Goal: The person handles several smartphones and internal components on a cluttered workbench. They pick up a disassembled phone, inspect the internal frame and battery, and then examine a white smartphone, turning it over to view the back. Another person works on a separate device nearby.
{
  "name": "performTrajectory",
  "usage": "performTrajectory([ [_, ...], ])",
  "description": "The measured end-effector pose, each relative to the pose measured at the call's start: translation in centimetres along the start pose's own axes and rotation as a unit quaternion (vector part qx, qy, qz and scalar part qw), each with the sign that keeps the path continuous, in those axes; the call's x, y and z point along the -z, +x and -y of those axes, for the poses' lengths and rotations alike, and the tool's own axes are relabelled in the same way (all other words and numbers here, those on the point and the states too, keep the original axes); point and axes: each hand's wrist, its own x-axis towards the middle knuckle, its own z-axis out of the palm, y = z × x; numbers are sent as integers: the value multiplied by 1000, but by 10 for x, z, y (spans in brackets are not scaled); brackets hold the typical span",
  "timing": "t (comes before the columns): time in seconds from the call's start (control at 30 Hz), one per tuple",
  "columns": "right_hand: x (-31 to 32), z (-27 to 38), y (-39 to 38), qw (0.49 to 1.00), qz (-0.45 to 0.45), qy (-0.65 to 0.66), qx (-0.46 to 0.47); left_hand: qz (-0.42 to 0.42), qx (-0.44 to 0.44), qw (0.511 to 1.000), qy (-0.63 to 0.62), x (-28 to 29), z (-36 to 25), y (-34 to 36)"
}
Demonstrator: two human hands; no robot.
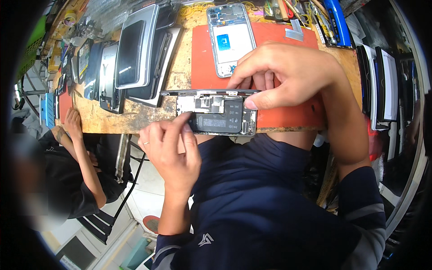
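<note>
An opened phone lies across the near edge of the workbench, its black battery and metal shields showing. Its screen panel stands tipped up along the far long side, seen nearly edge-on. My right hand grips the panel and the phone's right end, thumb in front and fingers behind. At the other end is my left hand, its index fingertip touching the inside of the phone near the battery's left end. The left thumb is close to the phone's near edge, and the other fingers are curled.
Beyond lies a second opened phone on a red mat. Stacked phones and screens fill the bench to the left. Tools and a blue case stand at the far right. Another person's hand rests at the bench's left edge.
</note>
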Motion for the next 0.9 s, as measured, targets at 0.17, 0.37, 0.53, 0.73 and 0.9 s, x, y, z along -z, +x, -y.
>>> performTrajectory([
  [0.17, 2, -1, 1, 999, 24, 21, -26, 49, -60, 991, 109, -1, -5, 12],
  [0.37, 5, 4, -4, 997, 20, 43, -58, 78, -127, 976, 157, 4, -3, 22],
  [0.53, 5, 3, -2, 999, 13, 23, -38, 87, -128, 978, 143, 6, -3, 23],
  [0.73, 4, 5, -2, 993, 19, 74, -88, 72, -140, 981, 115, 1, -1, 31],
  [0.9, 5, 6, 0, 996, 20, 63, -56, 45, -133, 988, 63, 8, 13, 26],
])
